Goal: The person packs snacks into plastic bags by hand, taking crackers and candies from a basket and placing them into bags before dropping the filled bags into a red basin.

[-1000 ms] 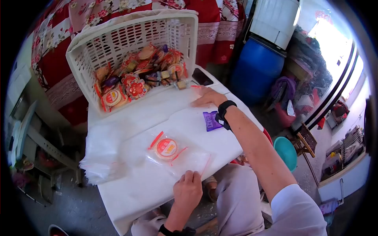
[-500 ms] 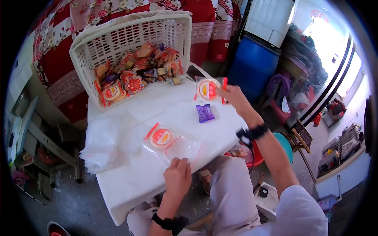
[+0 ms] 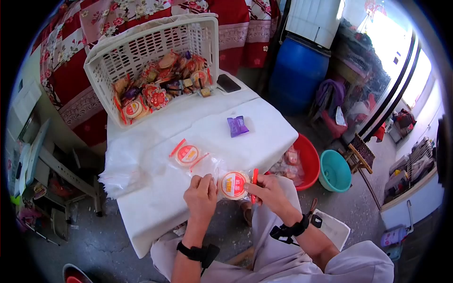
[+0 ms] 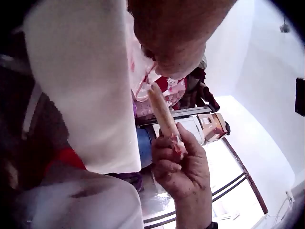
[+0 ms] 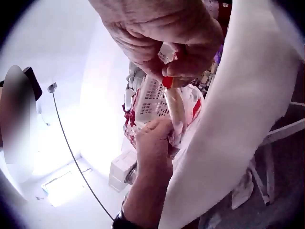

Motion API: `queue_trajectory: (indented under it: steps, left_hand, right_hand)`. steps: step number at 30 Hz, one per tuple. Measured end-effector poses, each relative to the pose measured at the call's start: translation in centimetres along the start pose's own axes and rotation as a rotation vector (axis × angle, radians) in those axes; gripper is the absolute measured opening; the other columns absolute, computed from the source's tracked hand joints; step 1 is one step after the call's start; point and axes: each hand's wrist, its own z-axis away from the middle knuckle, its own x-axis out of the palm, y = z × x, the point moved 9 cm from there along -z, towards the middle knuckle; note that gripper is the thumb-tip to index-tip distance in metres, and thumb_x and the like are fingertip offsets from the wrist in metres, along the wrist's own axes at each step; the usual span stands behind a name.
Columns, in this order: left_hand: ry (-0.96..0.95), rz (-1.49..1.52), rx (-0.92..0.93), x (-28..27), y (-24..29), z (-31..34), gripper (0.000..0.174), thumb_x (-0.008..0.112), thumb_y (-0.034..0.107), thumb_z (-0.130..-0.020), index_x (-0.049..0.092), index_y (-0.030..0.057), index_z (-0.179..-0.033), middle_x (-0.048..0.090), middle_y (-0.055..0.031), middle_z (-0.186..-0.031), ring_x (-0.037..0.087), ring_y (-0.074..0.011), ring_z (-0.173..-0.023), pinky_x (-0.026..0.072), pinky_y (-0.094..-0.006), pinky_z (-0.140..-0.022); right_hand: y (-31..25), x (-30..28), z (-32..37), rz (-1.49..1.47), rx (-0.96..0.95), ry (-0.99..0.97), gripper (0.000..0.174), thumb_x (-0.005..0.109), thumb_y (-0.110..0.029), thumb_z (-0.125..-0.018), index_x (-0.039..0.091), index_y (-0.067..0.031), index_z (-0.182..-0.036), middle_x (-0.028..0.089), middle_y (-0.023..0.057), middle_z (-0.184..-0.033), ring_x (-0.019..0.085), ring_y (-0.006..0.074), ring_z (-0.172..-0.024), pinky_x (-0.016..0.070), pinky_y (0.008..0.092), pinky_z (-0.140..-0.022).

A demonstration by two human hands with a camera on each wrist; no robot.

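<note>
Biscuit (image 3: pixel 234 184), round and wrapped, pinched by right hand (image 3: pixel 273 192), clear bag (image 3: pixel 207 165) gripped by left hand (image 3: pixel 200 195), purple packet (image 3: pixel 238 126) on white surface (image 3: pixel 271 127).

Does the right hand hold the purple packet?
No, the right hand pinches the red edge of a round wrapped snack, while the purple packet lies on the white table.

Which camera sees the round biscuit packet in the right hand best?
The head view: it shows the round biscuit packet face-on, with red and yellow print, pinched by the right hand. Both wrist views show it edge-on.
</note>
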Motion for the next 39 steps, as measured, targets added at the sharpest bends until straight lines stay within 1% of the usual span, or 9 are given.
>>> queue_trajectory:
  steps: [6,8,11,20,27,29,33,37,39]
  left_hand:
    - [-0.062,-0.187,0.129,0.3,1.6,0.0,0.019,0.065,0.009,-0.080,0.064,0.0057,-0.099,0.051,-0.0083,-0.075,0.060,-0.0269,-0.062,0.0473,-0.0376,-0.052]
    - [-0.097,-0.243,0.178,0.7,2.0,0.2,0.022,0.064,0.008,-0.078,0.063,0.0041,-0.100,0.051,-0.0078,-0.076,0.060,-0.0254,-0.063,0.0483,-0.0362,-0.052]
    - [-0.095,-0.320,0.236,1.0,2.3,0.5,0.025,0.063,0.006,-0.076,0.062,0.0016,-0.101,0.051,-0.0076,-0.078,0.060,-0.0237,-0.065,0.0489,-0.0349,-0.053]
    - [-0.036,-0.375,0.236,-0.2,2.4,-0.2,0.036,0.061,0.003,-0.073,0.060,-0.0026,-0.108,0.050,-0.0094,-0.080,0.058,-0.0254,-0.067,0.0494,-0.0347,-0.055]
    - [-0.092,-0.324,0.260,0.8,3.3,0.7,0.032,0.061,0.004,-0.074,0.061,-0.0031,-0.105,0.050,-0.0098,-0.079,0.058,-0.0259,-0.067,0.0491,-0.0350,-0.056]
    - [-0.081,-0.266,0.255,0.7,3.5,0.6,0.030,0.061,0.004,-0.075,0.061,-0.0032,-0.105,0.051,-0.0101,-0.080,0.058,-0.0263,-0.068,0.0488,-0.0351,-0.056]
    - [-0.061,-0.167,0.241,0.3,3.5,0.5,0.027,0.061,-0.003,-0.075,0.062,-0.0018,-0.103,0.054,-0.0123,-0.081,0.059,-0.0294,-0.067,0.0490,-0.0381,-0.056]
    - [-0.083,-0.160,0.246,0.4,3.3,0.8,0.026,0.061,-0.003,-0.076,0.063,-0.0021,-0.101,0.054,-0.0122,-0.080,0.059,-0.0296,-0.067,0.0479,-0.0386,-0.056]
    - [-0.095,-0.160,0.236,0.4,3.1,0.8,0.025,0.061,-0.002,-0.076,0.063,-0.0023,-0.101,0.054,-0.0121,-0.080,0.059,-0.0294,-0.066,0.0477,-0.0388,-0.056]
  right_hand:
    - [2.0,2.4,-2.4,-0.163,0.152,-0.171,0.025,0.067,-0.026,-0.088,0.066,-0.0020,-0.087,0.055,-0.0027,-0.061,0.042,0.0019,-0.044,0.0307,0.0186,-0.040]
    - [2.0,1.6,-3.2,-0.277,0.077,-0.012,0.024,0.066,-0.026,-0.088,0.066,-0.0022,-0.086,0.054,-0.0031,-0.060,0.040,0.0025,-0.043,0.0282,0.0192,-0.039]
    - [1.9,1.5,-3.2,-0.353,0.080,0.068,0.023,0.066,-0.025,-0.088,0.066,-0.0021,-0.085,0.052,-0.0034,-0.059,0.040,0.0029,-0.044,0.0283,0.0195,-0.039]
    - [3.2,0.5,-2.0,-0.570,0.090,0.199,0.024,0.066,-0.025,-0.089,0.064,-0.0025,-0.081,0.055,-0.0018,-0.061,0.042,0.0030,-0.044,0.0304,0.0187,-0.039]
    - [2.6,3.0,-2.9,-0.341,0.036,0.161,0.025,0.063,-0.027,-0.091,0.063,-0.0039,-0.083,0.055,-0.0011,-0.062,0.046,0.0045,-0.048,0.0332,0.0200,-0.042]
    - [1.9,4.7,-3.3,-0.370,0.066,0.060,0.024,0.060,-0.025,-0.093,0.063,-0.0040,-0.084,0.055,-0.0009,-0.062,0.047,0.0051,-0.050,0.0349,0.0199,-0.044]
    - [2.5,6.5,-6.0,-0.577,0.065,0.033,0.020,0.058,-0.019,-0.093,0.063,-0.0013,-0.084,0.057,0.0021,-0.064,0.053,0.0086,-0.052,0.0414,0.0215,-0.046]
    - [2.5,7.1,-7.4,-0.604,0.060,-0.014,0.017,0.057,-0.015,-0.092,0.062,-0.0004,-0.085,0.060,0.0048,-0.067,0.058,0.0106,-0.057,0.0460,0.0237,-0.049]
    - [2.2,6.1,-7.3,-0.202,0.101,-0.068,0.017,0.055,-0.014,-0.092,0.063,0.0004,-0.086,0.064,0.0078,-0.072,0.060,0.0124,-0.061,0.0481,0.0259,-0.051]
